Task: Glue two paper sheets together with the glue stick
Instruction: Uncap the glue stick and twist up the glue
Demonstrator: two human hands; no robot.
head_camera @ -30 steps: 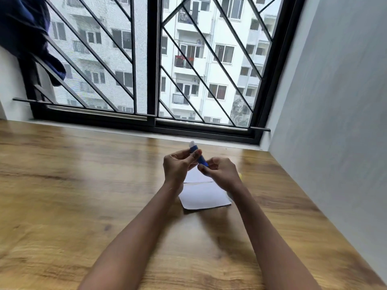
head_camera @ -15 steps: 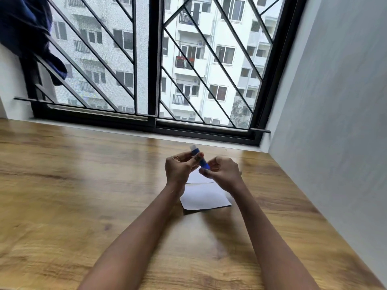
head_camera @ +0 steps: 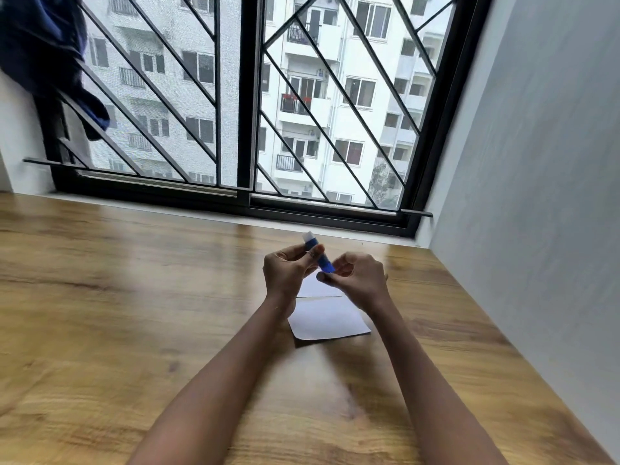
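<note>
Blue plastic sits between our two hands: the glue stick (head_camera: 321, 257) is held up off the table, tilted, with its pale end pointing away from us and to the left. Our left hand (head_camera: 288, 276) grips the upper part of the barrel, fingers curled round it and the thumb across the front. Our right hand (head_camera: 359, 280) pinches the lower end between thumb and fingertips, the other fingers folded in behind. Both hands hold narrow and tight on the stick. We cannot tell whether the pale end is a cap or bare glue, as it is blurred.

Directly below the hands lie two white sheets on the wooden table (head_camera: 134, 297). The nearer sheet (head_camera: 328, 322) lies flat and mostly in view, its near edge casting a thin dark shadow. The farther sheet (head_camera: 318, 287) is largely hidden behind our hands, its near edge just beside the far edge of the nearer one, with a thin line between them.

Our forearms reach in from the lower edge, bare. Beyond the table stands a black-framed window (head_camera: 248, 129) with diagonal bars, white apartment blocks outside. A grey wall (head_camera: 536, 162) runs along the right, and a dark blue cloth (head_camera: 40, 55) hangs at the upper left.
</note>
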